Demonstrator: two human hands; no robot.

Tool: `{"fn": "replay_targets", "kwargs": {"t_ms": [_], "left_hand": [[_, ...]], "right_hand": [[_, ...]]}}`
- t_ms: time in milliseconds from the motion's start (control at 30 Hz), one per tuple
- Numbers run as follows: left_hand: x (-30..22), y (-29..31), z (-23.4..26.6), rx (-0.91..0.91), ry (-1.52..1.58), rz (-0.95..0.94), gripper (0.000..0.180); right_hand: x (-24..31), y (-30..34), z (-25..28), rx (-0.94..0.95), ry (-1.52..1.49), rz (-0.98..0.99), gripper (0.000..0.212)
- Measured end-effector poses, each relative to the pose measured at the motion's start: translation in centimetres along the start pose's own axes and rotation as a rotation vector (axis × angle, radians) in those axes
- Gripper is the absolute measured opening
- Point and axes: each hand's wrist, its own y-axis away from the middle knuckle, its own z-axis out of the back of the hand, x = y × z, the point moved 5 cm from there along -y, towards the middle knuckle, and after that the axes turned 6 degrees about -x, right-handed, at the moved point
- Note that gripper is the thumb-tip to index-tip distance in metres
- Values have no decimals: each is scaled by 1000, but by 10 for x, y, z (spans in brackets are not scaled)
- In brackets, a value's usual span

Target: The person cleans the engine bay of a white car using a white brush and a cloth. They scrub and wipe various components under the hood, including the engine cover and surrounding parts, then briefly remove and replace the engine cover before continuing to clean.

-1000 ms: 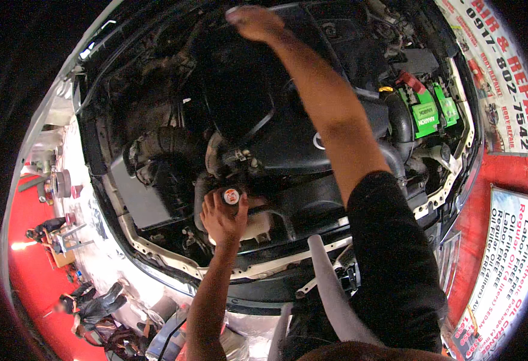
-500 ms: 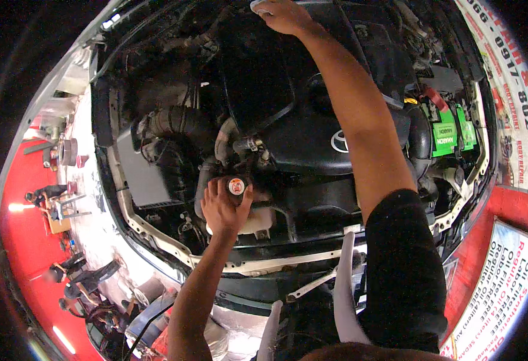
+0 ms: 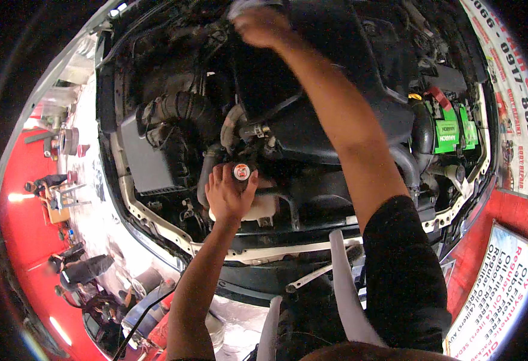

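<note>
Head camera: left one of a side-by-side fisheye pair, head-worn, looking down from above
Engine bay [image 3: 258,257]: fills the middle, within arm's reach
Arms [image 3: 200,289]: nearer the lens, reaching in from the lower edge
Red wall [image 3: 20,225]: farther off, along the left rim
Banner [image 3: 496,295]: right rim, curved

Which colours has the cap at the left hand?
The cap is dark, with white and red on top; head view.

A black sleeve [image 3: 405,271] at lower right ends near the elbow. The left hand [image 3: 228,194] and right hand [image 3: 261,27] are bare.
</note>
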Motion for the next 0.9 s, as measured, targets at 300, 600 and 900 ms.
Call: {"fn": "replay_targets", "kwargs": {"t_ms": [300, 600, 900], "left_hand": [[-10, -10, -8, -39, 36, -68, 66], [-11, -6, -11, 7, 66, -57, 65], [-14, -7, -5, -69, 45, -67, 62]], "right_hand": [[-195, 64, 29, -476, 185, -338, 32], [-92, 30, 13, -425, -11, -210, 36], [-264, 105, 130, 54, -130, -729, 46]]}}
